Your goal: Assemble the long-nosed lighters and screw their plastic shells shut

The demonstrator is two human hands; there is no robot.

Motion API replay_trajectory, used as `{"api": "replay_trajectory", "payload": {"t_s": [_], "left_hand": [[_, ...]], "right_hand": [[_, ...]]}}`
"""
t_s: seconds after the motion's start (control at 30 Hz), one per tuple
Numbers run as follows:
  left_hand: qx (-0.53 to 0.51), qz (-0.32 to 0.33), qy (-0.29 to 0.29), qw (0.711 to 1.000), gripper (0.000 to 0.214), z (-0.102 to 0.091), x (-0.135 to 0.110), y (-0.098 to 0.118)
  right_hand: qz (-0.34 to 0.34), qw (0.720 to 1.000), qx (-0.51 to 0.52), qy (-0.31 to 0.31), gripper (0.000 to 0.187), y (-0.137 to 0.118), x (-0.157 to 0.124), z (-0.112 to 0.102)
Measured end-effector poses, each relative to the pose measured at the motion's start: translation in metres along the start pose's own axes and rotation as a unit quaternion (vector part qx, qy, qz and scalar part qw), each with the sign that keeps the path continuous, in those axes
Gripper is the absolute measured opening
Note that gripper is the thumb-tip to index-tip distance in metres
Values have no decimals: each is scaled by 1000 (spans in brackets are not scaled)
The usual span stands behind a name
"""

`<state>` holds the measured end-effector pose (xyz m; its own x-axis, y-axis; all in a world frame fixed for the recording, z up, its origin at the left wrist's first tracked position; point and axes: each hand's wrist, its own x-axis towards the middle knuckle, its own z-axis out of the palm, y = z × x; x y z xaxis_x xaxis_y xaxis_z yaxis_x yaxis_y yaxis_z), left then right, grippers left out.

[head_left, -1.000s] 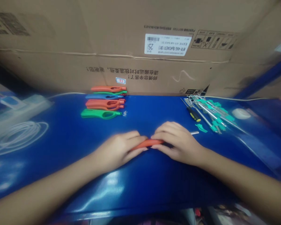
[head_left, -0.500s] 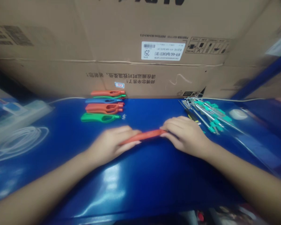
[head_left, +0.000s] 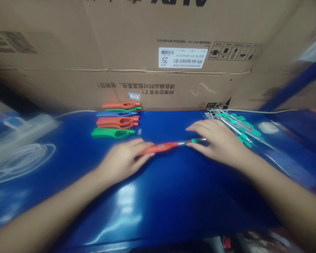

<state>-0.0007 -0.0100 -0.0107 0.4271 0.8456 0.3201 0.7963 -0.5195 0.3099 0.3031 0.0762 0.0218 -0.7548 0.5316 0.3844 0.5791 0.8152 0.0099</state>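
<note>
My left hand (head_left: pixel 123 158) grips the near end of an orange plastic handle (head_left: pixel 160 147) lying on the blue table (head_left: pixel 158 189). A metal rod with a teal collar (head_left: pixel 193 141) sticks out of the handle's right end. My right hand (head_left: pixel 218 142) rests over the rod's far end, fingers curled around it. Behind my right hand lies a pile of metal rods with teal parts (head_left: pixel 234 123).
A row of orange, blue and green plastic handles (head_left: pixel 117 119) lies at the back left beside a small spring (head_left: pixel 139 131). A large cardboard box (head_left: pixel 158 52) walls the back. White coiled cable (head_left: pixel 18 158) lies far left, a white round object (head_left: pixel 267 127) far right.
My right hand has slid right along the handle, uncovering a metal rod with a teal collar at its end. Both hands and the handle moved slightly away from me.
</note>
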Motion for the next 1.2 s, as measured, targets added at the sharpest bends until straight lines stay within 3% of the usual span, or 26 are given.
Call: {"api": "replay_trajectory", "payload": {"t_s": [0.07, 0.17, 0.27, 0.57, 0.83, 1.0, 1.2], "left_hand": [[-17, -17, 6, 1000, 32, 0, 1, -2], [-44, -41, 4, 998, 32, 2, 1, -2], [-75, -41, 13, 996, 30, 4, 1, -2], [-108, 46, -19, 993, 23, 5, -5, 8], [-211, -13, -32, 977, 22, 2, -6, 17], [-184, 20, -44, 982, 19, 2, -7, 15], [-67, 57, -62, 994, 26, 7, -10, 11]], "right_hand": [[18, 1000, 2, 5, 37, 12, -1, -4], [-10, 1000, 11, -15, 37, 25, -2, -8], [-49, 998, 10, -36, 20, 28, -2, -9], [-162, 985, 45, 25, 21, -17, -3, 14], [-179, 978, 72, 76, 19, -29, -8, 21], [-175, 980, 75, 52, 22, -33, -10, 24], [-150, 986, 74, 2, 24, -33, -9, 36]]}}
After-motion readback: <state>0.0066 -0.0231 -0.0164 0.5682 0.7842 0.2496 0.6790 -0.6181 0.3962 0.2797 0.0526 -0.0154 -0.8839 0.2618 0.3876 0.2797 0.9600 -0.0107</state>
